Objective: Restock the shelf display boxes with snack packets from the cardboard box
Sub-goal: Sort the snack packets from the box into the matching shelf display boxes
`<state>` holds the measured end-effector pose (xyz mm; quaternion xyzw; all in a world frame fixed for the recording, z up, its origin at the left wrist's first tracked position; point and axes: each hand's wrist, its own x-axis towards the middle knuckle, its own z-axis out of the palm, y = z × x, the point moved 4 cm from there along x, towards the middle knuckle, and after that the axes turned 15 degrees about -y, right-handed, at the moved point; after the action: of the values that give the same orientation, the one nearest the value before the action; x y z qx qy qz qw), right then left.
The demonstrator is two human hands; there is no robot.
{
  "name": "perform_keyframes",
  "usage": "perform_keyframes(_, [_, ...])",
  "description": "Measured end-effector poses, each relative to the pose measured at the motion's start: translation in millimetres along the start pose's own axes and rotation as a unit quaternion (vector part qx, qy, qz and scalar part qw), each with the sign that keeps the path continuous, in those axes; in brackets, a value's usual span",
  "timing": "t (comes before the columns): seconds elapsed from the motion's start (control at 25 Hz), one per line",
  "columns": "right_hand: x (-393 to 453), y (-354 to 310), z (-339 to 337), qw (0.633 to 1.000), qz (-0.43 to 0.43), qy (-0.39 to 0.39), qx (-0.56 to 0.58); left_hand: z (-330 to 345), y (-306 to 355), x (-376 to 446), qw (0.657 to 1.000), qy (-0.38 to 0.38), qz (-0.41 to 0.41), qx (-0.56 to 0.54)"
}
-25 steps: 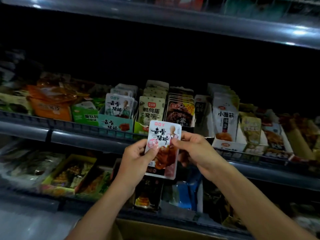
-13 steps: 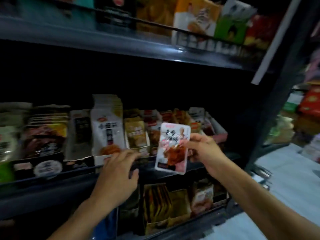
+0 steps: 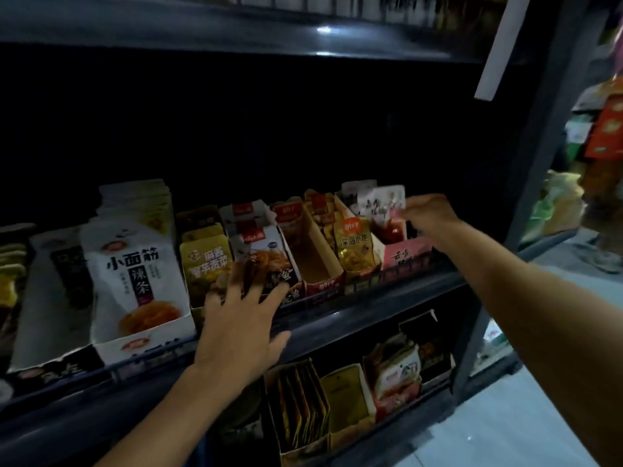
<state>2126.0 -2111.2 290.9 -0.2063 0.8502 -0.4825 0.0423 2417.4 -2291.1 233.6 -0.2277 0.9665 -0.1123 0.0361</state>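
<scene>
One glossy flat packet [image 3: 382,205] (pink-white) pinched by right hand [image 3: 428,210], over pink cardboard box [image 3: 409,256]

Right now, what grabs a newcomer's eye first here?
The right hand at the far right of the middle shelf, lowering a white and pink packet into the pink display box. Next, the left hand, fingers spread against the shelf rail. Between them stands a nearly empty display box.
</scene>
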Motion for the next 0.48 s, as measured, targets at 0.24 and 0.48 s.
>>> perform_keyframes(0.24, [-69.3,-22.7,46.6,0.932,-0.194,0.068,-0.297,1.6,1.3,0.5,1.000,-0.011,0.001,0.004])
perform_keyframes(0.48, [-97.9,-13.9,86.5,0.894,-0.190,-0.068,-0.400,0.3,-2.9,-0.5,0.999,-0.024,0.032,0.001])
